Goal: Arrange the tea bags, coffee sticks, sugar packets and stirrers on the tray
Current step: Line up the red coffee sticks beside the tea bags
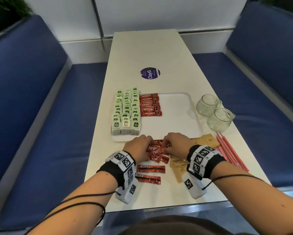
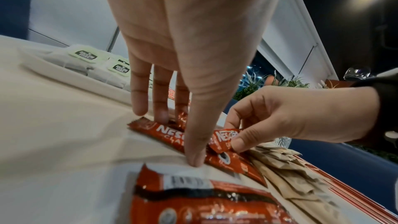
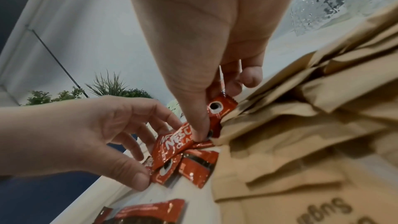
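Note:
A white tray point(image 1: 176, 116) holds rows of green-tagged tea bags point(image 1: 126, 112) on its left and a column of red coffee sticks point(image 1: 150, 105) beside them. Just in front of the tray lies a loose pile of coffee sticks point(image 1: 156, 152). My left hand point(image 1: 140, 146) grips sticks in that pile between thumb and fingers. My right hand point(image 1: 172, 143) pinches the end of one coffee stick point(image 2: 226, 136) lifted off the pile. Brown sugar packets point(image 1: 179, 164) lie under and right of my right wrist. Red stirrers point(image 1: 230, 150) lie further right.
Two more coffee sticks point(image 1: 150, 168) lie near the table's front edge. Two clear glass cups point(image 1: 213, 112) stand right of the tray. A round purple sticker point(image 1: 150, 73) sits mid-table. Blue benches flank the narrow white table.

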Demonstrator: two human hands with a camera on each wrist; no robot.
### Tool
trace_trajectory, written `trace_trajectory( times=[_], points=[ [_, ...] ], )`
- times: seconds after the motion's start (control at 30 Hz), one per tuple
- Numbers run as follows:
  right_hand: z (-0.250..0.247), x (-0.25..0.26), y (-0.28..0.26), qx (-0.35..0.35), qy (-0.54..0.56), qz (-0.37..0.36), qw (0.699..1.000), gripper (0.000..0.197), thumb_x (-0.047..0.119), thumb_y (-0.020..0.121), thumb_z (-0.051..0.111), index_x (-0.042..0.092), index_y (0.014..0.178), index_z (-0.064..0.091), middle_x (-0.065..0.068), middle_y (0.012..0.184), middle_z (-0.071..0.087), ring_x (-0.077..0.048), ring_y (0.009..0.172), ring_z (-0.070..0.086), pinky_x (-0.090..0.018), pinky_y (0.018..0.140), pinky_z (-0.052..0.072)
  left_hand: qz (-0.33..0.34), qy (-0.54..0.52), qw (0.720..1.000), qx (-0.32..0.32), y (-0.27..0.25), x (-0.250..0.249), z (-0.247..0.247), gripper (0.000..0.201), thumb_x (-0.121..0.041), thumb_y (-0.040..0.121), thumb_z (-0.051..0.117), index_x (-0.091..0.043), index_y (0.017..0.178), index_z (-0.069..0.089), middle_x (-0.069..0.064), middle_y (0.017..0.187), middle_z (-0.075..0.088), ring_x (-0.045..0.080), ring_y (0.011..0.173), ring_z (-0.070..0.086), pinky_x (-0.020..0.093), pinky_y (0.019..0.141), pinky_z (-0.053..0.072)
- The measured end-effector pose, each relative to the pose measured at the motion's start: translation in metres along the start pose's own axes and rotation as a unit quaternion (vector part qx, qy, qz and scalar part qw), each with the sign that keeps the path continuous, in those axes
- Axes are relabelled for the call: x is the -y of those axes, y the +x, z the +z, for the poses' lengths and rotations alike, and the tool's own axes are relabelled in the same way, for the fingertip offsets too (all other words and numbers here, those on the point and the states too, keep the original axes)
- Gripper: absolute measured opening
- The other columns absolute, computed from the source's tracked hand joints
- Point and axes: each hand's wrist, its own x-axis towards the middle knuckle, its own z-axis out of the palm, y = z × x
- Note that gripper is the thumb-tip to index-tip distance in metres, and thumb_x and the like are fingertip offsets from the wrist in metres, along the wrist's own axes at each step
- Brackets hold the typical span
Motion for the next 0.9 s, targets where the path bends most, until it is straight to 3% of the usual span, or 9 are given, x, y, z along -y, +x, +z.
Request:
trace_trajectory(
  times=[0.3, 0.4, 0.47, 0.6, 0.77, 0.83, 0.9],
  points=[
    [-0.015, -0.008, -0.001, -0.007, 0.039, 0.003, 0.999, 0.019, 0.032, 0.084, 0.071, 0.017, 0.095, 0.069, 0.001, 0.102, 0.059, -0.014, 0.091, 0.053, -0.03, 0.08, 0.046, -0.028, -0.06, 0.998, 0.005, -0.002, 0.009, -0.004, 0.052, -0.019, 0.083, 0.07, -0.021, 0.128, 0.044, 0.002, 0.106, 0.068, 0.023, 0.094, 0.064, 0.031, 0.069, 0.048],
    [-0.022, -0.013, -0.004, -0.017, 0.089, 0.016, 0.996, 0.013, 0.028, 0.082, 0.073, 0.018, 0.09, 0.068, 0.003, 0.097, 0.061, -0.013, 0.088, 0.055, -0.028, 0.078, 0.047, -0.032, -0.103, 0.994, 0.01, -0.002, 0.015, -0.012, 0.032, -0.019, 0.09, 0.063, -0.015, 0.119, 0.053, 0.005, 0.108, 0.067, 0.02, 0.094, 0.062, 0.029, 0.074, 0.048],
    [-0.024, -0.016, -0.005, -0.016, 0.118, 0.027, 0.992, 0.011, 0.027, 0.082, 0.074, 0.02, 0.086, 0.066, 0.006, 0.093, 0.06, -0.01, 0.083, 0.055, -0.023, 0.069, 0.043, -0.041, -0.139, 0.989, -0.002, -0.002, 0.019, -0.017, 0.013, -0.018, 0.094, 0.056, -0.013, 0.106, 0.056, 0.006, 0.102, 0.064, 0.02, 0.089, 0.06, 0.027, 0.069, 0.045],
    [-0.027, -0.016, -0.002, 0.003, 0.152, 0.014, 0.988, 0.012, 0.029, 0.081, 0.075, 0.021, 0.087, 0.068, 0.01, 0.086, 0.064, -0.007, 0.077, 0.059, -0.017, 0.063, 0.04, -0.081, -0.27, 0.957, -0.076, -0.002, 0.019, -0.027, 0.01, -0.015, 0.099, 0.045, -0.013, 0.098, 0.055, -0.001, 0.088, 0.058, 0.019, 0.083, 0.055, 0.022, 0.065, 0.04],
    [-0.032, -0.003, 0.002, 0.009, 0.17, -0.011, 0.985, 0.015, 0.029, 0.082, 0.075, 0.019, 0.091, 0.069, 0.011, 0.084, 0.064, -0.004, 0.077, 0.057, -0.017, 0.065, 0.041, -0.108, -0.347, 0.928, -0.087, 0.003, 0.01, -0.023, 0.042, -0.058, 0.087, 0.06, -0.02, 0.107, 0.06, -0.004, 0.094, 0.061, 0.015, 0.085, 0.06, 0.028, 0.067, 0.045],
    [-0.032, 0.001, 0.005, 0.004, 0.196, -0.02, 0.98, 0.015, 0.029, 0.081, 0.075, 0.018, 0.091, 0.07, 0.007, 0.085, 0.067, -0.006, 0.077, 0.059, -0.018, 0.068, 0.043, -0.113, -0.384, 0.912, -0.087, 0.003, 0.009, -0.021, 0.041, -0.056, 0.086, 0.064, -0.02, 0.106, 0.062, -0.005, 0.092, 0.064, 0.014, 0.076, 0.059, 0.026, 0.057, 0.046],
    [-0.031, 0.003, 0.009, 0.006, 0.221, -0.031, 0.975, 0.015, 0.028, 0.081, 0.076, 0.017, 0.09, 0.07, 0.002, 0.086, 0.07, -0.011, 0.077, 0.062, -0.023, 0.071, 0.048, -0.105, -0.464, 0.876, -0.083, 0.005, 0.009, -0.018, 0.03, -0.048, 0.091, 0.063, -0.018, 0.096, 0.066, -0.005, 0.08, 0.068, 0.017, 0.07, 0.061, 0.031, 0.064, 0.054]
  ],
)
